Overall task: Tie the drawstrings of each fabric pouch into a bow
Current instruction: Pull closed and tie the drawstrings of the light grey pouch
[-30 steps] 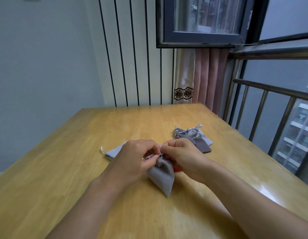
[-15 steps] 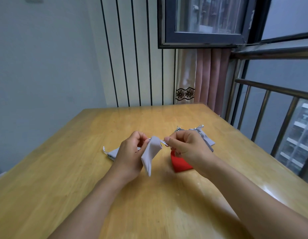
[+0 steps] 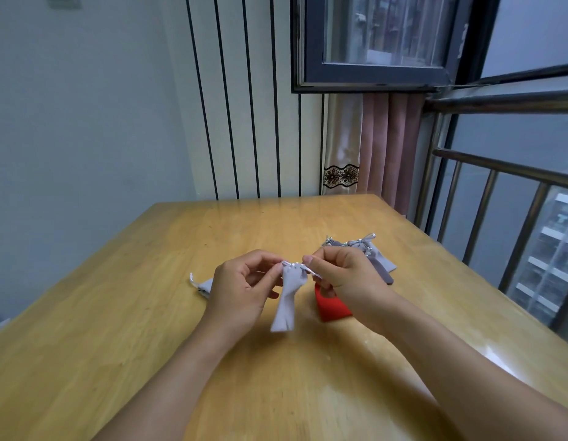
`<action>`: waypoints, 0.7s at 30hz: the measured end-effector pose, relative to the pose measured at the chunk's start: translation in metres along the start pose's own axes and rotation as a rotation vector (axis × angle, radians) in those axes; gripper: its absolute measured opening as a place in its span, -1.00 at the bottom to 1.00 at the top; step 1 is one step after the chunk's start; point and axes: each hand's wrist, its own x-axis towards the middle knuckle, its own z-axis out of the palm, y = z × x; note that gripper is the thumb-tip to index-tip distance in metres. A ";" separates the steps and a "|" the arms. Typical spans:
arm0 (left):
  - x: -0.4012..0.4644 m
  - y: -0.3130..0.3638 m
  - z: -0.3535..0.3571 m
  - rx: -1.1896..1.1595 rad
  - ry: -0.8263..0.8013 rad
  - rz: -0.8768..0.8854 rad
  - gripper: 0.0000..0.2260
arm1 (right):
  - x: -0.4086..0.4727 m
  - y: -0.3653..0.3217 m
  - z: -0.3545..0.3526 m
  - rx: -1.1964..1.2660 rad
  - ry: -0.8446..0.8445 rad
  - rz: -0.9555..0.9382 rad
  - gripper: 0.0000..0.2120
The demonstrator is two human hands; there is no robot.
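Note:
A light grey fabric pouch (image 3: 289, 297) hangs in the air above the wooden table (image 3: 308, 393), its neck cinched by silver drawstrings (image 3: 297, 267). My left hand (image 3: 241, 291) pinches the string on the pouch's left side. On the right side my right hand (image 3: 343, 281) pinches the other string end. A red pouch (image 3: 330, 308) lies on the table under my right hand, partly hidden. A few grey pouches with tied silver strings (image 3: 371, 259) lie behind my right hand. Another grey pouch (image 3: 203, 286) lies flat behind my left hand.
The table's right edge runs along a metal railing (image 3: 499, 198) in front of a window. A striped wall and a pink curtain (image 3: 387, 148) stand beyond the far edge.
Both hands have lifted the grey pouch off the table, uncovering the red pouch. The pouch now hangs straight down from its cinched neck, with the strings pulled out to each side.

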 end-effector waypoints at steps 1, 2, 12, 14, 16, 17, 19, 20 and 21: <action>0.000 0.001 0.000 -0.038 0.048 -0.027 -0.88 | 0.000 0.000 -0.001 -0.011 0.002 -0.002 -0.71; 0.001 0.001 -0.001 -0.077 0.095 -0.052 -0.87 | 0.000 0.000 -0.001 -0.028 0.005 -0.006 -0.71; 0.004 0.002 0.007 -0.185 0.222 -0.153 -0.90 | -0.002 -0.004 -0.007 -0.253 0.091 -0.128 -0.79; 0.001 -0.005 0.007 -0.147 0.191 -0.180 -0.89 | -0.005 -0.003 -0.003 -0.237 -0.008 -0.089 -0.80; -0.002 -0.003 0.011 -0.207 0.115 -0.237 -0.89 | -0.007 0.001 0.004 -0.222 -0.114 -0.077 -0.65; -0.001 0.000 0.013 -0.266 0.073 -0.261 -0.88 | -0.006 0.002 0.007 -0.240 -0.112 -0.111 -0.66; 0.004 0.004 0.008 -0.292 0.087 -0.265 -0.85 | 0.000 0.001 0.004 -0.298 -0.003 -0.195 -0.80; 0.008 0.001 0.000 -0.175 0.151 -0.224 -0.85 | 0.003 0.000 -0.003 -0.314 0.049 -0.203 -0.86; 0.013 -0.003 -0.011 0.047 0.211 -0.162 -0.86 | 0.004 -0.002 -0.010 -0.358 0.076 -0.191 -0.85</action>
